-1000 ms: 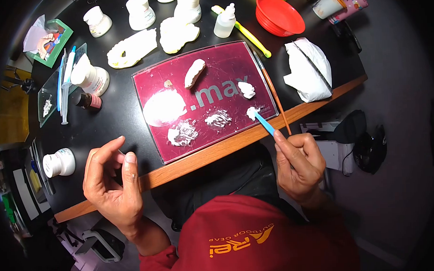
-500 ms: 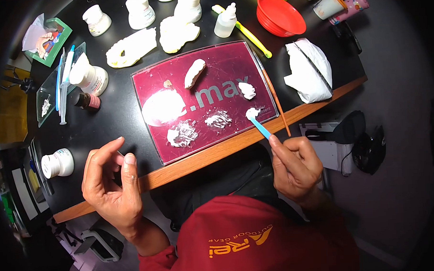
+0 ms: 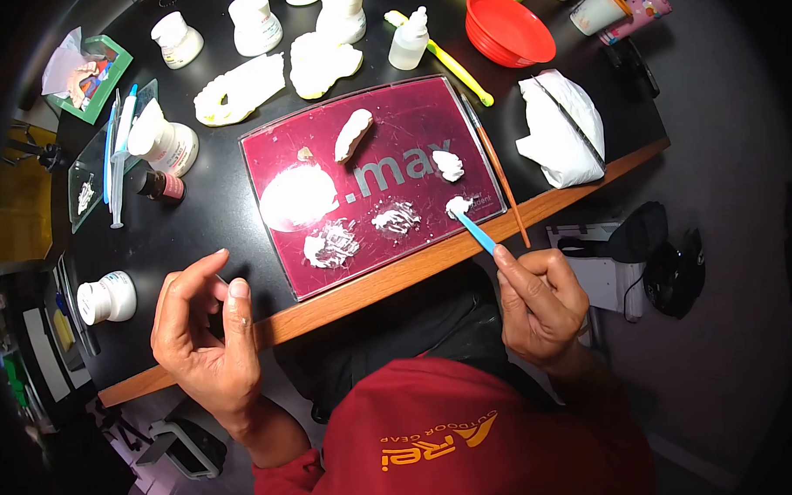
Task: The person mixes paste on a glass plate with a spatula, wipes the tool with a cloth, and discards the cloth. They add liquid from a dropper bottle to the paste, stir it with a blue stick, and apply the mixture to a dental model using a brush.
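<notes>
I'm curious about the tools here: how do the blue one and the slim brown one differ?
The blue tool is in the right hand; the brown tool lies unheld along the edge of the maroon board. The blue tool's tip meets white paste; the brown tool lies apart from it. Both are slender.

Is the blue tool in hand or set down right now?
In hand: the right hand grips the blue tool, its tip at a white mound on the maroon board.

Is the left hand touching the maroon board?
Apart. The head view shows black tabletop between the left hand and the maroon board.
</notes>
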Demonstrator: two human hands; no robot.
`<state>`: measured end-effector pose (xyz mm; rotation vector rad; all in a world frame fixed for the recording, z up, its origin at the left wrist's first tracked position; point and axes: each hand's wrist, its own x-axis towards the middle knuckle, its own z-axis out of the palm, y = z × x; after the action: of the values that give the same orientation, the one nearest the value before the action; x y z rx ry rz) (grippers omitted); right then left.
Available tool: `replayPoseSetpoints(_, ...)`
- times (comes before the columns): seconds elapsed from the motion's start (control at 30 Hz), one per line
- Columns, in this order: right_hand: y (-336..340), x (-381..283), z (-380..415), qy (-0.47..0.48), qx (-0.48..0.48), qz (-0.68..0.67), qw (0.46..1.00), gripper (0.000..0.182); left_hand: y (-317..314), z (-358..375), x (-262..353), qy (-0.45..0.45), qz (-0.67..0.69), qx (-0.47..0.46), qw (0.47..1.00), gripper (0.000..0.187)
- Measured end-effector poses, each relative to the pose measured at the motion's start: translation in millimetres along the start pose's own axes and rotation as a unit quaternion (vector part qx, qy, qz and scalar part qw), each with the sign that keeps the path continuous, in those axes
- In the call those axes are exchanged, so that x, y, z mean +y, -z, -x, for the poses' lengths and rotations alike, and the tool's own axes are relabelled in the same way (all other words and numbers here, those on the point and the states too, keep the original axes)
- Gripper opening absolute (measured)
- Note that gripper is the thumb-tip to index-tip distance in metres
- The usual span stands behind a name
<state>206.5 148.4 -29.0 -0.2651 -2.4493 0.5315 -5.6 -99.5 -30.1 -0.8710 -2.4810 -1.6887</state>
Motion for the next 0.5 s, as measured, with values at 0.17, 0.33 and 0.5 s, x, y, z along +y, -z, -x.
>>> replayPoseSetpoints(0.17, -1.9, 1.3, -1.7, -0.018, 0.003, -0.010, 1.000, 0.037, -5.2, -1.5, 1.2, 0.015, 0.012, 0.042, 0.999, 0.027)
replayPoseSetpoints(0.33, -1.6, 3.6, -1.7, -0.015, 0.007, -0.006, 1.000, 0.037, -5.5, -1.6, 1.9, 0.014, 0.008, 0.042, 0.999, 0.027)
replayPoseSetpoints(0.5, 0.4, 4.2, -4.2, -0.012, 0.023, -0.001, 1.000, 0.037, -5.6, -1.5, 1.9, 0.016, 0.003, 0.043, 0.999, 0.027)
